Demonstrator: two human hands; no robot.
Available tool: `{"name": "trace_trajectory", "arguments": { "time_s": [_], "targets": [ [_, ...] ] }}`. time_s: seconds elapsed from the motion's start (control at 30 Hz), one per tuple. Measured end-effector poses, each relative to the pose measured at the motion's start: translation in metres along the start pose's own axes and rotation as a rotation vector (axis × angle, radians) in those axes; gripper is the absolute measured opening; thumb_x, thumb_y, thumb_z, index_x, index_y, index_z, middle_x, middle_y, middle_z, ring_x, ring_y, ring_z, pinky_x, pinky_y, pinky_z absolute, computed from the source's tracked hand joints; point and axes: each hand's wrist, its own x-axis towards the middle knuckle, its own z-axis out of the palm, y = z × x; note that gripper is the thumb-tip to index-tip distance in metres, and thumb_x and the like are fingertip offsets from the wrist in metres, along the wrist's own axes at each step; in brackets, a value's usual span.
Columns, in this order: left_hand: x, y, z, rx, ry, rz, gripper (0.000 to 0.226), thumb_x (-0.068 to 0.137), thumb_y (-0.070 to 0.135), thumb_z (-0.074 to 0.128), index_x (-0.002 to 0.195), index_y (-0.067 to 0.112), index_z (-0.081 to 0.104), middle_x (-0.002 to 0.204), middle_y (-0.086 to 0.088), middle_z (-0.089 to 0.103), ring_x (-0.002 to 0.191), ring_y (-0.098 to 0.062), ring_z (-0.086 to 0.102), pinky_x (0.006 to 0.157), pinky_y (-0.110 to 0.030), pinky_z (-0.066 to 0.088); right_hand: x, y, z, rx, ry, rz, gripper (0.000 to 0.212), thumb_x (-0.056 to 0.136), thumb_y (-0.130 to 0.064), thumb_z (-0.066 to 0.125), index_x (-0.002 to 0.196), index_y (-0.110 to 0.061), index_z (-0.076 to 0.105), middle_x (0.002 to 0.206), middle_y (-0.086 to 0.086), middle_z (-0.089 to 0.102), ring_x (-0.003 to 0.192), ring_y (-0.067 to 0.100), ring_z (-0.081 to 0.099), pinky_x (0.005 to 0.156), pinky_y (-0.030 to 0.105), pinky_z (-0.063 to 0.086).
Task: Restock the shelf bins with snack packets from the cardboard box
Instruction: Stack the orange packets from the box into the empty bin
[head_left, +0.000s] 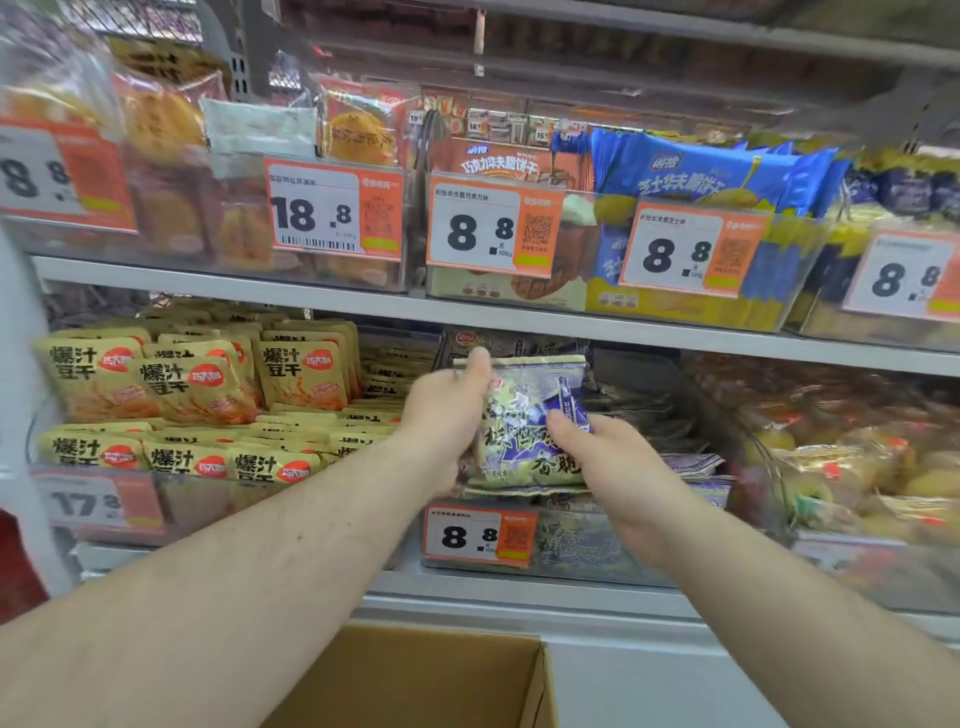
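The snack packet (530, 421) stood upright, long axis toward twelve o'clock, over the middle shelf bin (597, 551), directly above its stock. The left hand (447, 410) gripped its nine o'clock edge, thumb on top; the right hand (597, 457) apparently pinched its five o'clock corner. Both arms reached forward above the cardboard box (431, 680) at six o'clock.

Clear bins of snack packets are being carried on two grey shelves. On the upper shelf (322, 301), a bin of blue packets (701, 176) is being shown; on the lower shelf (519, 590), yellow packets (197, 384) are being held beside a purple-packet bin (587, 551).
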Motion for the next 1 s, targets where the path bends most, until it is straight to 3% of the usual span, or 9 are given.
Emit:
{"name": "trace_trajectory", "arguments": {
  "time_s": [0.07,0.13,0.2,0.33,0.4,0.53,0.7,0.87,1.0],
  "targets": [
    [0.010,0.004,-0.013,0.221,0.092,0.220,0.031,0.098,0.047,0.052,0.091,0.019,0.062,0.093,0.001,0.069,0.081,-0.019,0.064,0.078,-0.033,0.052,0.013,-0.004,0.002,0.030,0.062,-0.011,0.027,0.101,-0.043,0.049,0.100,-0.020,0.063,0.108,-0.007,0.064,0.104,0.016,0.056,0.094,0.038,0.038],
    [0.021,0.006,-0.024,0.496,0.143,0.358,0.027,0.095,0.044,0.056,0.104,0.020,0.061,0.102,0.002,0.068,0.096,-0.021,0.063,0.086,-0.034,0.050,0.026,-0.009,0.009,-0.016,0.111,0.015,0.042,0.103,-0.043,0.045,0.130,-0.011,0.054,0.126,0.002,0.058,0.116,0.022,0.052,0.097,0.038,0.036],
    [0.029,0.002,-0.030,0.750,0.114,0.408,0.043,0.092,0.048,0.058,0.123,0.018,0.058,0.115,-0.003,0.064,0.109,-0.025,0.058,0.095,-0.037,0.048,0.041,-0.008,0.021,-0.104,0.073,0.081,0.062,0.101,-0.045,0.046,0.149,-0.008,0.033,0.147,0.009,0.044,0.130,0.028,0.044,0.101,0.036,0.034],
    [0.030,-0.020,-0.035,1.062,0.025,0.493,0.058,0.087,0.051,0.061,0.135,0.021,0.051,0.130,-0.003,0.059,0.122,-0.026,0.048,0.102,-0.042,0.043,0.058,-0.006,0.030,-0.333,0.102,0.188,0.085,0.081,-0.050,0.071,0.145,-0.008,0.034,0.146,0.015,0.039,0.130,0.032,0.044,0.105,0.042,0.041],
    [0.028,-0.030,-0.038,1.138,0.005,0.529,0.055,0.087,0.051,0.062,0.135,0.026,0.051,0.132,0.002,0.057,0.124,-0.023,0.044,0.102,-0.040,0.040,0.063,-0.010,0.024,-0.253,0.101,0.198,0.078,0.080,-0.044,0.076,0.138,-0.005,0.041,0.134,0.014,0.049,0.120,0.029,0.049,0.095,0.038,0.041],
    [0.026,-0.040,-0.042,1.074,0.018,0.523,0.053,0.089,0.050,0.061,0.136,0.028,0.051,0.137,0.007,0.054,0.130,-0.021,0.039,0.105,-0.041,0.034,0.067,-0.016,0.020,-0.058,0.035,0.164,0.050,0.081,-0.028,0.079,0.112,-0.005,0.047,0.118,0.006,0.056,0.107,0.023,0.052,0.089,0.037,0.033],
    [0.025,-0.046,-0.041,0.959,0.039,0.528,0.053,0.091,0.045,0.061,0.139,0.026,0.050,0.140,0.007,0.053,0.133,-0.019,0.037,0.108,-0.040,0.031,0.077,-0.008,0.031,0.003,0.021,0.115,0.073,0.079,-0.021,0.082,0.135,-0.005,0.038,0.121,0.005,0.050,0.108,0.023,0.046,0.092,0.037,0.036],
    [0.028,-0.039,-0.041,0.846,0.068,0.597,0.052,0.091,0.038,0.063,0.138,0.020,0.052,0.138,0.003,0.055,0.131,-0.021,0.041,0.110,-0.043,0.035,0.085,-0.002,0.030,0.130,0.057,-0.007,0.047,0.076,-0.012,0.084,0.109,-0.009,0.052,0.110,0.003,0.065,0.107,0.021,0.058,0.105,0.043,0.041],
    [0.037,-0.027,-0.033,0.764,0.119,0.465,0.055,0.090,0.041,0.062,0.136,0.016,0.048,0.131,-0.007,0.056,0.127,-0.027,0.043,0.105,-0.041,0.039,0.098,0.000,0.033,0.056,0.122,-0.151,0.053,0.075,-0.011,0.085,0.119,-0.008,0.056,0.109,0.008,0.071,0.102,0.023,0.067,0.102,0.045,0.048]
  ]
}}
